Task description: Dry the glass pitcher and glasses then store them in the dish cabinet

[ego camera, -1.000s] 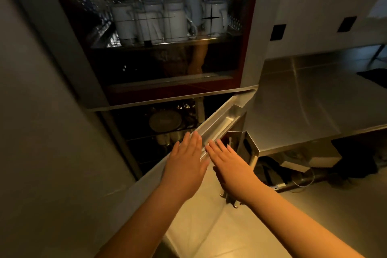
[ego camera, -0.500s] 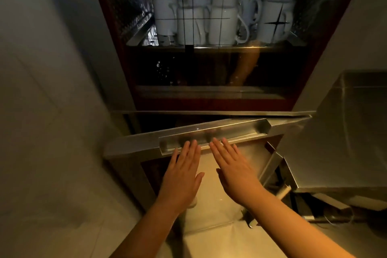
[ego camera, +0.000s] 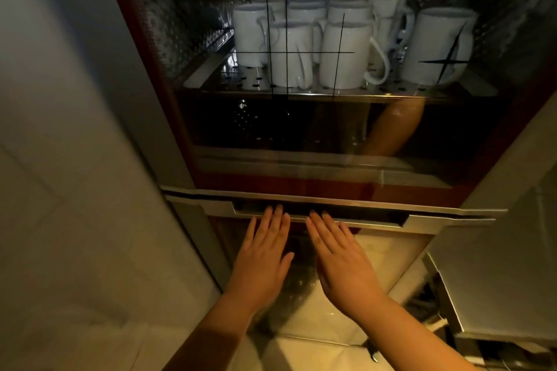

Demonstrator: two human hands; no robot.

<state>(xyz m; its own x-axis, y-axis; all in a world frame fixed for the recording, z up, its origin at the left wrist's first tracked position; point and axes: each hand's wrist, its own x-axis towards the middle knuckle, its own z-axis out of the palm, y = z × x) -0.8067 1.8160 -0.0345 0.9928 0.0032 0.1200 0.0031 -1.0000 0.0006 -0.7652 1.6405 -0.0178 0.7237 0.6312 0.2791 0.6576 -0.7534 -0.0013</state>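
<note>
Dim dish cabinet: below its mugs, left hand and right hand, fingers straight and empty, press the lower door nearly shut; likely storing's last step, needing one final push.

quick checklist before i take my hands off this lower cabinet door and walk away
1. Lower door shut flush: ok, only a thin seam shows under the upper door.
2. Left hand and right hand free: ok, both lie flat on the door, holding nothing.
3. Fingertips clear of the handle recess: not ok, they reach into it.
4. Upper glass door shut: ok.
5. White mugs steady on their shelf: ok, all upright.
6. Pitcher and glasses stored inside: cannot tell, none visible.
</note>
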